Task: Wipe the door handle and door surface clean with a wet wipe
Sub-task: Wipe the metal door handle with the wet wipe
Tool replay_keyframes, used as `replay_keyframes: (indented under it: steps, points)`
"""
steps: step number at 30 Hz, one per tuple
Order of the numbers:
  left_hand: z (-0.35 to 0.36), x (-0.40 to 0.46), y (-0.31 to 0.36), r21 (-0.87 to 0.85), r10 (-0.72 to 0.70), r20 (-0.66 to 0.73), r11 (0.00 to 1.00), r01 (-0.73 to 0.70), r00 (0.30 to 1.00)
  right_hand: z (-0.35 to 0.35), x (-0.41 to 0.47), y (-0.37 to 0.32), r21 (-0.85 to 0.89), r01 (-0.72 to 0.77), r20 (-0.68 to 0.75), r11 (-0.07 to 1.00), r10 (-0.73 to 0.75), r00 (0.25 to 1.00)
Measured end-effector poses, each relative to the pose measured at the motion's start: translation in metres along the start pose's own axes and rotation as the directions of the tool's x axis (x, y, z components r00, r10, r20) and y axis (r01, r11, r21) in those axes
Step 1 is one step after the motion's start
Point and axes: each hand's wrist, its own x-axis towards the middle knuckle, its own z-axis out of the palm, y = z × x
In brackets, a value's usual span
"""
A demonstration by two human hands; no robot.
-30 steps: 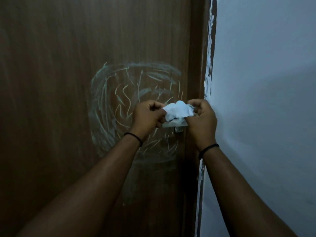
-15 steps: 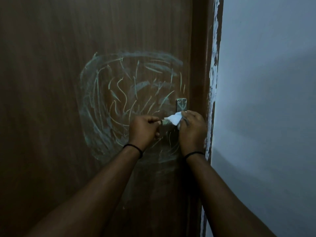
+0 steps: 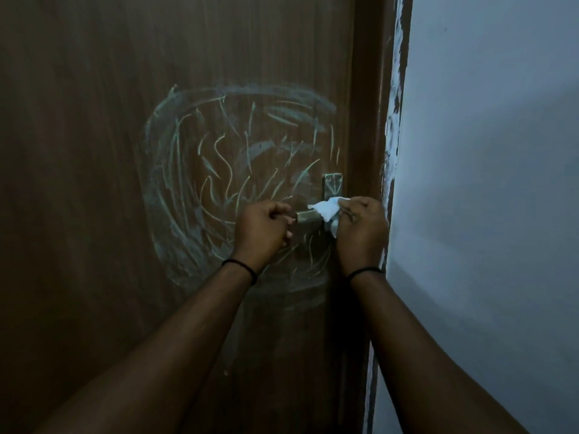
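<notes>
A dark brown wooden door (image 3: 94, 151) fills the left of the view, with a round patch of pale chalky scribbles (image 3: 225, 170) on it. A metal lever handle (image 3: 307, 216) sticks out leftward from its backplate (image 3: 332, 184) near the door's right edge. My left hand (image 3: 261, 230) is closed around the free end of the lever. My right hand (image 3: 360, 233) presses a crumpled white wet wipe (image 3: 326, 211) against the lever where it meets the plate. The lower part of the plate is hidden behind the wipe and my right hand.
The brown door frame (image 3: 368, 120) runs vertically just right of the handle, its edge smeared with white paint (image 3: 393, 126). A pale blue-grey wall (image 3: 485, 183) takes up the right side.
Both hands have dropped from in front of the plate onto the lever. The wipe was bunched up between both hands; now only the right hand holds it, and the backplate's top shows.
</notes>
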Motion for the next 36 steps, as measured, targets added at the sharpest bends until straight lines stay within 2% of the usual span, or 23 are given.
replay_keyframes:
  steps: [3,6,8,11,13,15,17,19,20,22,24,26,29,33,36]
  points:
    - [0.0,0.0,0.0,-0.028,-0.003,-0.006,1.0,0.003,1.0,0.015,-0.022,-0.012,-0.064,0.155,0.074,0.986,-0.15,0.986]
    - [-0.003,-0.002,-0.002,-0.02,0.017,-0.003,1.0,-0.017,1.0,0.023,-0.036,-0.017,-0.13,0.345,0.198,0.93,-0.316,0.928]
    - [-0.004,-0.003,-0.004,-0.01,0.026,-0.004,1.0,-0.026,1.0,0.021,-0.032,-0.016,-0.057,0.289,0.198,0.956,-0.273,0.941]
    - [-0.003,-0.002,-0.002,-0.007,0.016,-0.008,1.0,-0.016,1.0,0.014,-0.02,-0.012,-0.011,0.04,0.042,0.999,-0.04,0.998]
    - [-0.001,-0.002,0.001,-0.004,0.038,-0.002,0.999,-0.038,0.999,0.014,-0.017,-0.011,-0.023,-0.081,-0.047,0.996,0.08,0.996]
    - [-0.001,-0.002,0.003,0.003,0.074,-0.006,0.997,-0.074,0.997,0.019,-0.022,-0.017,-0.037,-0.028,-0.012,0.999,0.028,1.0]
    - [-0.001,-0.003,0.004,0.011,0.103,-0.009,0.995,-0.103,0.995,0.025,-0.031,-0.024,-0.033,0.13,0.114,0.991,-0.125,0.986]
    - [0.001,-0.003,0.003,0.027,0.118,-0.003,0.993,-0.117,0.993,0.024,-0.032,-0.023,-0.038,0.232,0.162,0.972,-0.223,0.961]
    - [0.001,-0.002,0.002,0.04,0.122,0.0,0.992,-0.122,0.992,0.02,-0.026,-0.019,-0.036,0.218,0.133,0.975,-0.212,0.968]
    - [0.003,-0.002,0.0,0.061,0.124,0.003,0.99,-0.124,0.992,0.008,-0.01,-0.009,-0.029,0.088,0.044,0.996,-0.087,0.995]
    - [0.005,-0.001,-0.001,0.078,0.117,-0.01,0.99,-0.116,0.993,-0.004,0.004,-0.003,-0.104,0.036,0.04,0.994,-0.032,0.999]
    - [0.008,0.0,0.0,0.107,0.137,-0.016,0.985,-0.135,0.99,-0.006,0.008,-0.006,-0.233,0.161,0.155,0.959,-0.127,0.98]
    - [0.012,0.0,0.003,0.166,0.213,-0.004,0.964,-0.21,0.977,-0.007,0.014,-0.014,-0.317,0.364,0.36,0.876,-0.244,0.901]
    - [0.015,0.001,0.004,0.234,0.218,-0.018,0.95,-0.208,0.976,-0.02,0.046,-0.021,-0.399,0.236,0.437,0.886,-0.042,0.899]
    - [0.014,0.003,0.002,0.229,0.195,-0.028,0.956,-0.184,0.98,-0.011,0.043,-0.034,-0.482,0.342,0.534,0.807,-0.038,0.844]
